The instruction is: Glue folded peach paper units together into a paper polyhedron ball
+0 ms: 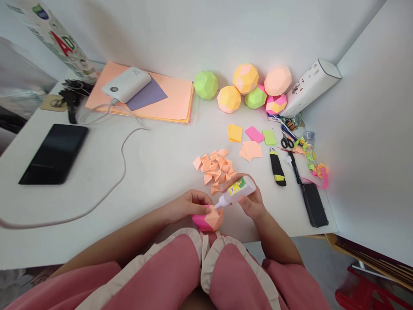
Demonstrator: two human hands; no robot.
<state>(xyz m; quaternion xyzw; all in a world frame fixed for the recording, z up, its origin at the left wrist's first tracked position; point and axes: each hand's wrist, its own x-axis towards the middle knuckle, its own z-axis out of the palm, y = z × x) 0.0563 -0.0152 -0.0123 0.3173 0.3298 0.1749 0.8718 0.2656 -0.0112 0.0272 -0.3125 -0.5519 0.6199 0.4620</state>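
Note:
My left hand point(192, 206) is closed on a partly built paper ball point(207, 220), pink on the left and peach on the right, near the table's front edge. In my right hand point(254, 203) is a white glue bottle point(237, 192) with a yellow and green label, tilted so its nozzle touches or nearly touches the top of the paper ball. Just beyond both hands lies a loose heap of folded peach paper pieces point(215, 167). The underside of the ball is hidden from me.
Finished paper balls point(229, 99) sit along the wall, behind small paper stacks point(252, 150). To the right lie a cutter point(277, 167), scissors point(287, 142) and a black case point(314, 204). A tablet point(54, 154), white cable point(123, 159) and power bank point(126, 84) occupy the left.

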